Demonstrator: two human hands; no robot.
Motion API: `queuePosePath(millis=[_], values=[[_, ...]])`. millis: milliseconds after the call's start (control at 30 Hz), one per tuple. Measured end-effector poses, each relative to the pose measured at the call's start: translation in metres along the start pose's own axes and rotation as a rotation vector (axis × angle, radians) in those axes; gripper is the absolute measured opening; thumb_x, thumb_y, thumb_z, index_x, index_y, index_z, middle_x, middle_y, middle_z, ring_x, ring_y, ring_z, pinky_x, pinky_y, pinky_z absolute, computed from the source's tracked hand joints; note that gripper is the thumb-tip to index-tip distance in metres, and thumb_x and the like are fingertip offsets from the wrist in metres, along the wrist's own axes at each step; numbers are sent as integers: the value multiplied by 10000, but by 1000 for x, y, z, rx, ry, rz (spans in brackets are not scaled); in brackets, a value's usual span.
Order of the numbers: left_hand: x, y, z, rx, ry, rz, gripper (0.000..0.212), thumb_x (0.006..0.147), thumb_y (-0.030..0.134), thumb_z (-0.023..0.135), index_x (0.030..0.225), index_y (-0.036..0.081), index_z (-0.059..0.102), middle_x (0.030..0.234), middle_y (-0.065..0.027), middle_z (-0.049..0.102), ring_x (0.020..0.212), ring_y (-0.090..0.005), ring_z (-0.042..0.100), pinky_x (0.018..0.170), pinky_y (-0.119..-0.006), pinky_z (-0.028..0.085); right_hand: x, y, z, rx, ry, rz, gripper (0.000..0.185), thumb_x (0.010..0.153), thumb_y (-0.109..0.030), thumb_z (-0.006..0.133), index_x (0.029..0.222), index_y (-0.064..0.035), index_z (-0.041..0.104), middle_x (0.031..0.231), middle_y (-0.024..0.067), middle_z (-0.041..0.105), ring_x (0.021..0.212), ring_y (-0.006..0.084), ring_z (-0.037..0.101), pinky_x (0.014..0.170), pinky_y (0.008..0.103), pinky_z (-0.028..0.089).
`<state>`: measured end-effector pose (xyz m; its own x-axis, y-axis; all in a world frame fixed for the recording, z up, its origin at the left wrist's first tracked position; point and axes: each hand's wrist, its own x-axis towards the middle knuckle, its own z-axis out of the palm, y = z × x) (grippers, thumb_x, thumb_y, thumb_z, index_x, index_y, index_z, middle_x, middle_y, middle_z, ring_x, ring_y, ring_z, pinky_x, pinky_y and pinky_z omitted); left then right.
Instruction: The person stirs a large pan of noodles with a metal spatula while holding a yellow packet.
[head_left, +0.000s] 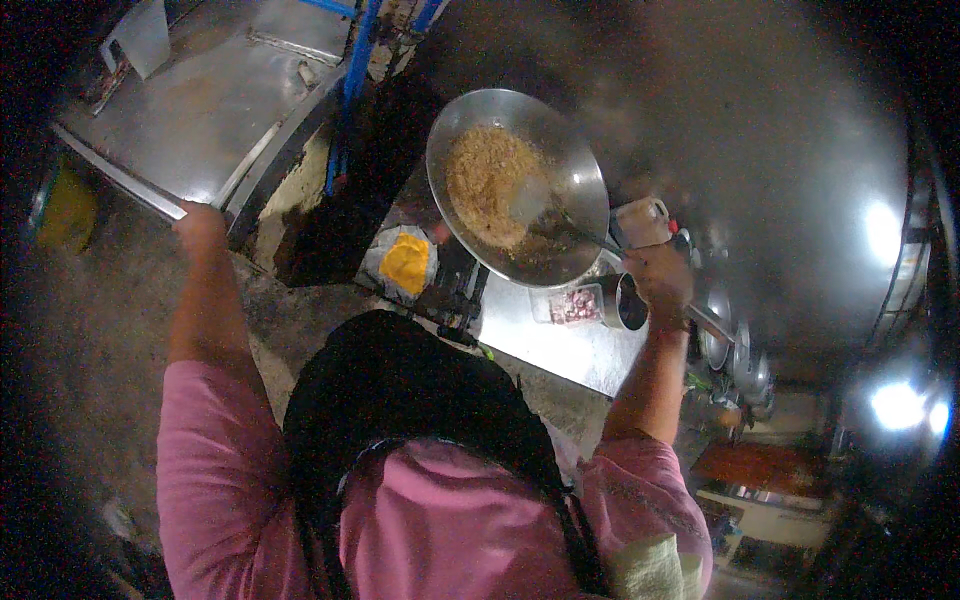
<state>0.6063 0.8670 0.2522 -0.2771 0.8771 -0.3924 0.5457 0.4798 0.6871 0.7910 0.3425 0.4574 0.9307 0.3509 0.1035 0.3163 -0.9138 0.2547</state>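
My right hand (660, 277) is closed around the handles of a large metal wok (581, 187) and a long metal ladle (531, 201). The ladle's bowl rests in brown, grainy food (480, 176), which looks like fried rice or noodles, on the wok's left side. On the far left, my left hand (201, 221) is on the front metal edge of a steel counter (202, 97). Its fingers are partly hidden, so the grip there is unclear.
Below the wok, a steel surface (525, 322) holds a clear container of chopped reddish pieces (577, 306) and a dark-mouthed pot (631, 301). A yellow item on a crumpled wrapper (405, 262) lies left of them. Blue metal posts (358, 67) stand behind. Several metal lids or bowls (718, 322) are at right.
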Motion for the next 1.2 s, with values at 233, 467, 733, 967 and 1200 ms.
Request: queuePosePath(millis=[233,467,733,967,1200], values=[[1,0,5,7,14,54,643,943,471,406,1118,-132,547,1119,-317,601,1076,-450,582,921,-488,461,2,85,85,-830,108,-313,191,680,-329,731,756,-156,698,709,98,624,685,279,627,635,435,492],[36,-22,26,-27,87,47,660,937,490,406,1139,-127,524,1146,-310,591,1097,-439,574,940,-478,450,29,-26,94,51,-177,-16,259,791,-358,665,933,-150,730,956,176,672,930,365,636,804,455,503],[27,-4,13,2,-6,-63,692,930,518,400,1183,-121,479,1189,-299,577,1133,-418,562,973,-460,432,-8,-28,-10,-21,-281,-190,246,810,-371,641,907,-164,734,897,169,676,930,356,637,816,459,499],[32,-18,24,7,55,53,716,936,514,386,1247,-131,409,1203,-308,564,1148,-423,551,980,-467,425,33,-95,39,-27,-189,13,331,803,-360,670,895,-45,709,928,196,678,934,365,640,832,438,511],[50,-24,19,23,-79,20,680,938,511,389,1191,-113,483,1181,-311,574,1141,-431,551,966,-486,427,26,-73,25,-60,-22,-28,321,847,-352,619,890,-45,700,954,220,674,937,398,638,859,500,469]])
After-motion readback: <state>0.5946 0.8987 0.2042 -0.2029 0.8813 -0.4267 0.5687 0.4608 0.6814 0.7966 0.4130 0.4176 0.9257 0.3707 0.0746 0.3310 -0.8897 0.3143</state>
